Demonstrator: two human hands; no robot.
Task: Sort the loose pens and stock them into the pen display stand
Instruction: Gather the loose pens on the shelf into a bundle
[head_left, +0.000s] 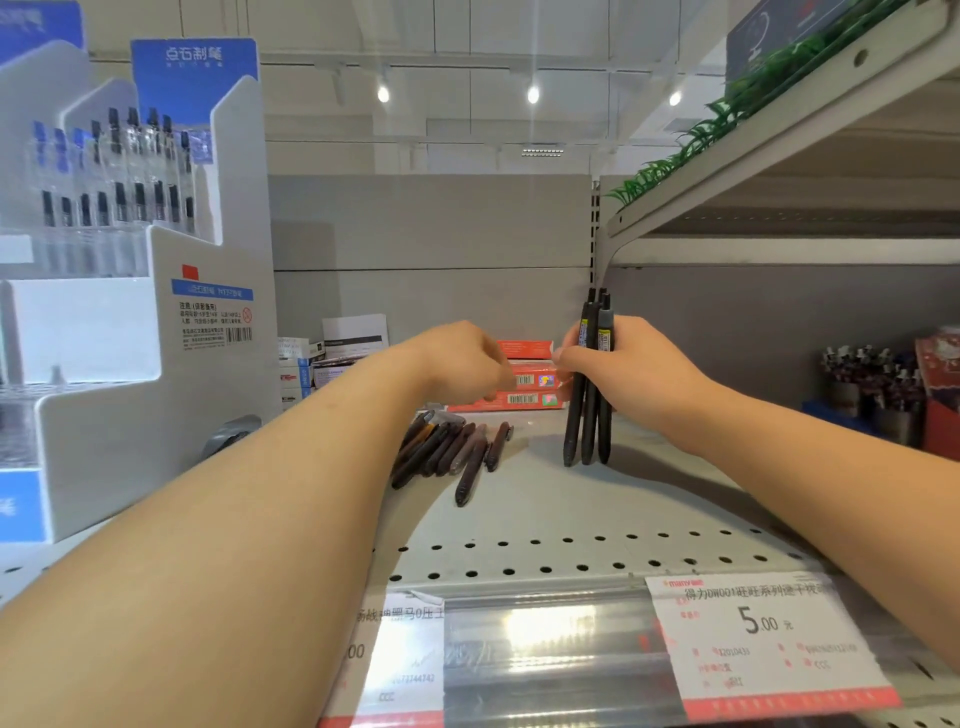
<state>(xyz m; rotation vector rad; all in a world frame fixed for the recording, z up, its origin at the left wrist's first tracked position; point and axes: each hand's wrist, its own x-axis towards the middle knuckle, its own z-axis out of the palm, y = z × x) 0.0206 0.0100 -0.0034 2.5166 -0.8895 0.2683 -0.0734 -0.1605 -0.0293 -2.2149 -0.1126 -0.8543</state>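
Head view shows the right hand (631, 371) with its fingers (563, 358) curled round a bundle of three dark pens (589, 384), held upright with their lower tips on or just above the shelf (571, 514). Left hand (462, 364) hovers above the loose pens (447, 449), its fingers bent downward and blurred; whether they hold anything cannot be told. Those loose pens lie in a fanned heap on the perforated shelf, just left of the upright bundle and apart from it.

Behind both hands a stack of flat red boxes (524, 382) rests against the grey back panel, with small white boxes (304, 364) to its left. At far left the white tiered pen display stand (156, 312) carries rows of clear-barrelled pens (114, 171) with black and blue caps standing upright in its upper tiers; it sits well apart from both the heap and the held bundle. At far right, cups of pens (872, 384) stand on the shelf beside a red carton.

Both forearms reach forward from the lower corners, bare, converging toward the middle of the shelf, the right wrist turned so the thumb side faces left. Price tags (763, 639) sit in the shelf's front strip.
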